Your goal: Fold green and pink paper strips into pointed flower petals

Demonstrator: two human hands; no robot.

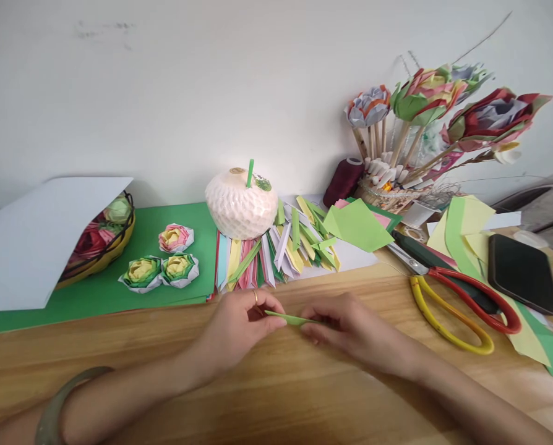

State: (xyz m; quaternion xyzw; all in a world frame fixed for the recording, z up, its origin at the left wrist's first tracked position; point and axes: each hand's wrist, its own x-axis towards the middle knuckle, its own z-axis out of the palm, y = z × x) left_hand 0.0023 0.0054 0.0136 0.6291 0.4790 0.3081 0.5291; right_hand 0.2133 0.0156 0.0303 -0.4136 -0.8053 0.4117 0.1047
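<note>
Between my two hands is a small folded strip of light green paper, seen nearly edge-on. My left hand, with a ring on one finger, pinches its left end between thumb and fingers. On the right end, the thumb and fingers of my right hand are closed. Both hands are just above the wooden table. Behind them lies a pile of folded paper strips in green, yellow, white and pink. A light green paper sheet rests to the right of the pile.
A white, textured coconut-shaped container stands behind the strips. Three paper flowers sit on green paper, beside a basket partly under white paper. Scissors, a phone, thread and paper flowers on sticks are right.
</note>
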